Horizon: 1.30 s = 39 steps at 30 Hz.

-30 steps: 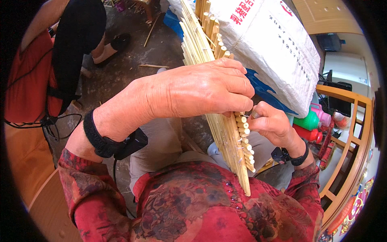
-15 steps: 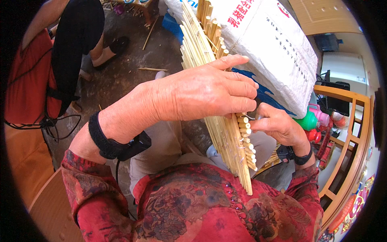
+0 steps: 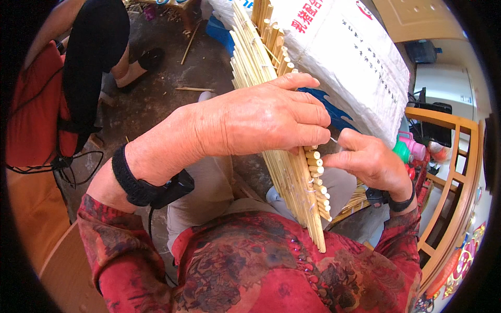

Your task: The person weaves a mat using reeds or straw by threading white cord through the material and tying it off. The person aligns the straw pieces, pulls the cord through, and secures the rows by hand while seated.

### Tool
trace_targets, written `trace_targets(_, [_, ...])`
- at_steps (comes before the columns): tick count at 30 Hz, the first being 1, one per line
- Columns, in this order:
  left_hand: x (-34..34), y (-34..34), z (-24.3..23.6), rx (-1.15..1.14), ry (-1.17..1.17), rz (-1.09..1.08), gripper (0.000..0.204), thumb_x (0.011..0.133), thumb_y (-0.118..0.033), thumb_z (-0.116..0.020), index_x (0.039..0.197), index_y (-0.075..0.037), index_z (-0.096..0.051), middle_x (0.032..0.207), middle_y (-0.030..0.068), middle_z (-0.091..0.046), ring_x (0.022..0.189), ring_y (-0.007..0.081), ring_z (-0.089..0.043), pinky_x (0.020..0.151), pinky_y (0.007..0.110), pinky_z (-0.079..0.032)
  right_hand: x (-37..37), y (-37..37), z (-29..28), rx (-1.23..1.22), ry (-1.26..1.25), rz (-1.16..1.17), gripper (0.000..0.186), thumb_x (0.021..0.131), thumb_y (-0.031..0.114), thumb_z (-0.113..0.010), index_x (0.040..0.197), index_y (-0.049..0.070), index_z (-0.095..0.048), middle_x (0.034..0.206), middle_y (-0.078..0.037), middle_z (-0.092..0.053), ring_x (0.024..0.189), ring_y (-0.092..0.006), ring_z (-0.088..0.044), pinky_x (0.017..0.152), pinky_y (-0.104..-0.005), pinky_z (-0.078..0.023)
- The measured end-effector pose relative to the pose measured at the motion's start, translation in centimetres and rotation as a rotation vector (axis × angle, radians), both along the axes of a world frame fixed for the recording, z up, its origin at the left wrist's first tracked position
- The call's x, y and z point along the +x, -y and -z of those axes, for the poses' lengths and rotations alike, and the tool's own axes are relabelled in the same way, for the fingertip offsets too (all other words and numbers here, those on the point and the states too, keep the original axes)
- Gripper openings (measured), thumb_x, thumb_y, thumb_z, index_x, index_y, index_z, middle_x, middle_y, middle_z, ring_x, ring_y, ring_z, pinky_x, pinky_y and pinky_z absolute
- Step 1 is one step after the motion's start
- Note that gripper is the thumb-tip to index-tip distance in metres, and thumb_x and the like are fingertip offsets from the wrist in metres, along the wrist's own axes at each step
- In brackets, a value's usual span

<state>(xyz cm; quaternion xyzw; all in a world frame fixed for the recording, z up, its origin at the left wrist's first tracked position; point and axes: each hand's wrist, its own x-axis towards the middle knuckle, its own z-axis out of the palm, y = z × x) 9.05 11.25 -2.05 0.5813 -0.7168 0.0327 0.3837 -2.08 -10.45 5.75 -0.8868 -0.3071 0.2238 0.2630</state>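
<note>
Straw-yellow, round-ended stalks (image 3: 298, 182), tied together, are clamped by the left hand (image 3: 266, 117)'s fingers. White thread (image 3: 334, 140) is pinched in the right hand (image 3: 374, 160)'s fingers.

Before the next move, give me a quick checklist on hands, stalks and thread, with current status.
1. Left hand over the stalks: ok, it lies across them.
2. Left grip secure: cannot tell, the underside of the hand is hidden.
3. Right hand close by: ok, it is at the cut ends on the right edge; whether its thumb touches them, cannot tell.
4. Thread taut: cannot tell, only a short pale bit shows between the hands.
5. Far stalk tips even: not ok, they are staggered.
6. Floor free of loose pieces: not ok, a stick lies beyond the left forearm.
</note>
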Motion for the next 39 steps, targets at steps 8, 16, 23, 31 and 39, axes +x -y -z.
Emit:
trace_targets(8, [0.2, -0.2, -0.5, 0.069, 0.016, 0.007, 0.024, 0.075, -0.014, -0.06, 0.099, -0.008, -0.057, 0.098, 0.0044, -0.057, 0.095, 0.0202, -0.058, 0.099, 0.044, -0.038, -1.4, -0.5, 1.1, 0.074, 0.013, 0.103, 0.029, 0.073, -0.001, -0.061, 0.101, 0.008, -0.062, 0.073, -0.008, -0.041, 0.063, -0.0245, -0.05, 0.054, -0.0337, -0.042])
trace_targets(16, [0.4, 0.2, -0.1, 0.021, 0.01, 0.022, 0.019, 0.076, -0.015, -0.058, 0.094, -0.009, -0.056, 0.095, 0.0035, -0.056, 0.091, 0.0197, -0.057, 0.097, 0.042, -0.038, -1.8, -0.4, 2.9, 0.151, 0.049, 0.105, 0.018, 0.079, 0.0, -0.06, 0.096, 0.006, -0.06, 0.076, -0.008, -0.045, 0.067, -0.0255, -0.052, 0.058, -0.033, -0.044])
trace_targets(23, [0.7, 0.8, 0.1, 0.006, 0.002, 0.028, 0.018, 0.077, -0.015, -0.057, 0.094, -0.009, -0.055, 0.094, 0.003, -0.056, 0.088, 0.0192, -0.057, 0.095, 0.04, -0.038, -1.2, -1.1, 2.9, 0.191, 0.031, 0.165, 0.016, 0.078, 0.001, -0.064, 0.092, 0.006, -0.059, 0.077, -0.009, -0.045, 0.069, -0.0263, -0.053, 0.059, -0.0328, -0.044])
trace_targets(31, [1.9, 3.2, 0.5, -0.091, -0.11, 0.146, 0.047, 0.066, -0.009, -0.07, 0.11, -0.005, -0.055, 0.113, 0.0104, -0.054, 0.115, 0.0293, -0.05, 0.104, 0.044, -0.032, -2.7, 1.5, 4.1, 0.216, 0.059, 0.348, 0.011, 0.083, 0.007, -0.065, 0.092, 0.006, -0.061, 0.092, -0.011, -0.057, 0.083, -0.0291, -0.057, 0.072, -0.0328, -0.046])
trace_targets(39, [2.8, 6.6, -0.1, -0.023, 0.076, 0.053, 0.05, 0.068, -0.009, -0.07, 0.116, -0.01, -0.055, 0.117, 0.0086, -0.055, 0.127, 0.0288, -0.042, 0.109, 0.048, -0.028, -4.0, 4.7, 5.1, 0.379, -0.128, 0.597, 0.013, 0.086, 0.014, -0.064, 0.09, 0.001, -0.062, 0.091, -0.005, -0.057, 0.085, -0.0178, -0.053, 0.076, -0.028, -0.042])
